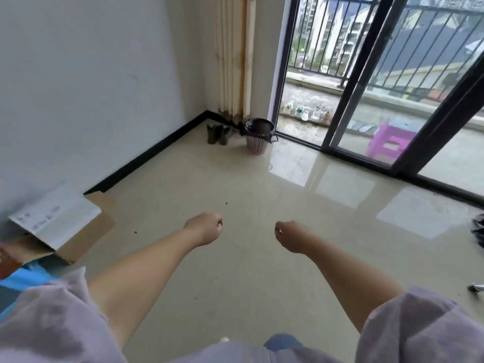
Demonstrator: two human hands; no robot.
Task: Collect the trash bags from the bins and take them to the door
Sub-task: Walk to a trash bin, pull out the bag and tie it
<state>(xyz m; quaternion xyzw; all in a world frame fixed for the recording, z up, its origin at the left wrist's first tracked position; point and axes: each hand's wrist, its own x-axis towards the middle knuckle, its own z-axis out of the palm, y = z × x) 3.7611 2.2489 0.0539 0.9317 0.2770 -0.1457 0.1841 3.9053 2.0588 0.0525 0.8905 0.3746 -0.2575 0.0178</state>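
Standing well beyond both hands: lined bin (258,137).

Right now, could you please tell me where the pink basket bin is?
The pink basket bin stands upper centre on the floor, between dark shoes and the sliding door frame.

There is one view only — a wide-angle camera worn on the person's head, looking forward and steeply down from standing height. Both forearms reach out from the bottom edge, with the left hand (205,227) and right hand (289,238) nearest the lens at mid-frame. The tiled floor (235,195) fills the middle — its far corner, where the pink bin (258,138) stands beside the sliding glass door (366,82), lies well beyond the hands. Straight lines bow near the frame edges.
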